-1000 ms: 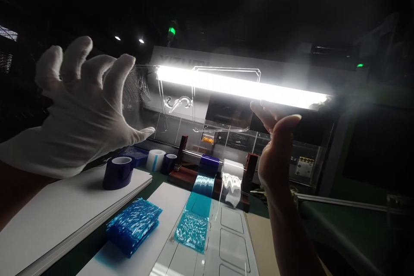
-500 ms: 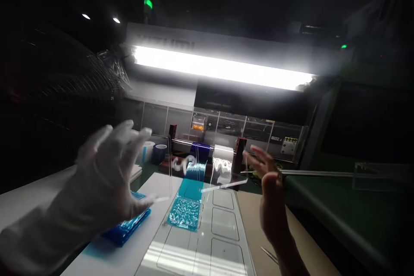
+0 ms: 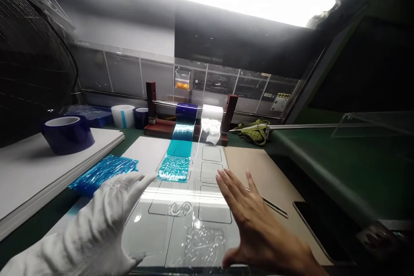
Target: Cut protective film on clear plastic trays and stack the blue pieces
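I see my left hand point(image 3: 106, 220), in a white glove, and my bare right hand point(image 3: 255, 228) holding a clear plastic sheet point(image 3: 181, 224) by its two side edges, low over the counter point(image 3: 284, 181) and just in front of me. Both hands have their fingers spread wide and flat, with the thumbs hooked at the near edge of the sheet; the sheet sits between the palms rather than being pinched shut. It shows cut-out outlines and a curled scroll shape near its middle. Beneath it lies a white panel point(image 3: 145, 148) with rounded rectangles marked on it, and a strip of blue film point(image 3: 176, 157) runs down that panel from a roller stand point(image 3: 189, 114) at the back, which carries a blue roll and a white one. To the left of my gloved hand a crumpled blue film piece point(image 3: 103, 172) lies on the counter. Farther left, a dark blue tape roll point(image 3: 67, 133) stands on a stack of white boards point(image 3: 39, 172). A brown board point(image 3: 258, 168) lies just right of the panel.
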Tool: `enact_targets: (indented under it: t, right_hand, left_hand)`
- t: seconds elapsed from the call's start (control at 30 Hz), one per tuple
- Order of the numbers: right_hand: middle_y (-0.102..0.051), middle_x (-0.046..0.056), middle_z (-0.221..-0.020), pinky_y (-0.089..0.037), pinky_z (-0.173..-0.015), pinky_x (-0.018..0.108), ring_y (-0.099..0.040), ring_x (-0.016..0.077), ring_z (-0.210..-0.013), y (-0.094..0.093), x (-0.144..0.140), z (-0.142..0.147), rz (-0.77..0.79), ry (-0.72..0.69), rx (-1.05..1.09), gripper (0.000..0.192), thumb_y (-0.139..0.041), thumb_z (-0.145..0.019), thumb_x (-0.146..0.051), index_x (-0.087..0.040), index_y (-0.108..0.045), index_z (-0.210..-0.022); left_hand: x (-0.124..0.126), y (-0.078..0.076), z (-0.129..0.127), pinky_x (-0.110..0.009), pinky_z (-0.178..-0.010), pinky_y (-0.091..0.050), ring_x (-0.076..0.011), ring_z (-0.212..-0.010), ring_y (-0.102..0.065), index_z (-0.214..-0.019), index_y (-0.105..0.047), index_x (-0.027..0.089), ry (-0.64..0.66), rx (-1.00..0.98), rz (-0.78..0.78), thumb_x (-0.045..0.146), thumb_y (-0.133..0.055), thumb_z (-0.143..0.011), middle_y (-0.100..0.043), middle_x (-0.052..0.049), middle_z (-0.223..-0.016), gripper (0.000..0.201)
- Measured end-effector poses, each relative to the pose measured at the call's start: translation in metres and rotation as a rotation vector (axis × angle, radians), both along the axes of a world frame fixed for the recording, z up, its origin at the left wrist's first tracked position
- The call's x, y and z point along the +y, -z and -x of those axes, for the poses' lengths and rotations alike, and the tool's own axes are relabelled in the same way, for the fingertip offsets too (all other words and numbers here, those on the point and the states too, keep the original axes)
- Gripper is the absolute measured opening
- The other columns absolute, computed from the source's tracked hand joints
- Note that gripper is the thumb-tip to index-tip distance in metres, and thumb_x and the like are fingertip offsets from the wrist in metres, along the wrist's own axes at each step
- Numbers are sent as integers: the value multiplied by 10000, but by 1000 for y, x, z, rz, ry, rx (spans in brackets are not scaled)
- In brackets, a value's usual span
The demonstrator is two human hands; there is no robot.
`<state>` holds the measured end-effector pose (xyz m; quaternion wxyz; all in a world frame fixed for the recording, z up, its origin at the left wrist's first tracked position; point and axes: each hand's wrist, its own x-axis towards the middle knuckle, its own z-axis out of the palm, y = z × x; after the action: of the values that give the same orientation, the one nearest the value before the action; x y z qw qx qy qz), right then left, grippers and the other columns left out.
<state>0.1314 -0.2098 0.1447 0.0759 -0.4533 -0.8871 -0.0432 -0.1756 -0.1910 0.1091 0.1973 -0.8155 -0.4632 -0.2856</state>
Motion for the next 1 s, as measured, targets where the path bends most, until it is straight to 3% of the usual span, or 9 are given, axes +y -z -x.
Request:
enact_targets:
  t: [0.13, 0.2, 0.33, 0.47, 0.53, 0.63, 0.77, 0.87, 1.0]
  right_hand:
    - [-250, 192, -1551, -82, -1108, 706, -221, 393, -1418, 8, 1, -6, 90, 15, 43, 1472, -847, -548, -451, -196, 275, -1467]
    - [-257, 196, -1549, -197, -1096, 691, -209, 420, -1410, 18, 0, -8, 156, 38, 100, 1390, -822, -579, -426, -203, 195, -1500]
    - [-287, 216, -1533, -410, -1003, 624, -254, 447, -1379, 52, -2, -1, 246, -28, 293, 1371, -814, -598, -483, -230, 186, -1503]
    - [-400, 218, -1470, -411, -1012, 595, -373, 405, -1346, 67, -2, -2, 222, -104, 411, 1384, -806, -616, -462, -203, 241, -1483]
    - [-393, 216, -1474, -386, -1016, 628, -372, 418, -1344, 57, -2, -10, 173, -63, 337, 1329, -781, -631, -450, -203, 193, -1500]
    - [-421, 237, -1447, -253, -1072, 682, -417, 435, -1310, 29, -2, -19, 64, -8, 147, 1280, -770, -599, -391, -150, 88, -1518]
    - [-541, 224, -1335, -15, -1106, 710, -485, 427, -1236, -3, 1, -3, -131, -9, -41, 1279, -758, -539, -327, -107, 28, -1523]
    - [-564, 220, -1312, 27, -1113, 694, -486, 420, -1229, -10, 4, 8, -185, -48, -100, 1262, -751, -548, -343, -93, 7, -1525]
    - [-533, 213, -1357, 60, -1103, 708, -488, 408, -1243, -2, 7, -9, -217, -15, -57, 1228, -728, -584, -363, -92, 13, -1524]
  left_hand:
    - [-4, -1, 3, -548, -987, -425, -385, -1251, -431, -1459, -241, 230, 65, -73, 120, 434, -693, -547, -413, -153, -1385, 1038]
    - [-5, 5, 3, -564, -1048, -388, -361, -1294, -399, -1469, -203, 228, 114, -164, 219, 406, -667, -573, -401, -139, -1413, 1024]
    - [-12, 39, -15, -557, -1137, -299, -320, -1387, -301, -1480, -90, 193, 313, -486, 534, 489, -569, -667, -307, -137, -1502, 989]
    - [-13, 63, -35, -555, -1160, -246, -322, -1421, -235, -1479, -54, 180, 401, -775, 674, 486, -531, -683, -210, -140, -1545, 977]
    - [-8, 55, -30, -573, -1139, -276, -338, -1397, -277, -1476, -69, 209, 392, -676, 670, 430, -596, -645, -233, -139, -1532, 1009]
    - [6, 25, -15, -577, -1058, -385, -365, -1310, -386, -1470, -122, 252, 324, -267, 607, 362, -684, -562, -340, -147, -1465, 1074]
    - [18, -8, -24, -578, -945, -444, -414, -1166, -491, -1420, -308, 169, 126, 165, 460, 311, -634, -549, -483, -187, -1313, 941]
    - [19, -10, -46, -646, -993, -350, -465, -1227, -425, -1381, -372, 86, 50, 342, 320, 239, -573, -562, -467, -239, -1330, 858]
    - [20, 1, -44, -653, -875, -391, -477, -1059, -508, -1442, -234, 11, -1, 405, 234, 291, -595, -534, -493, -293, -1222, 1017]
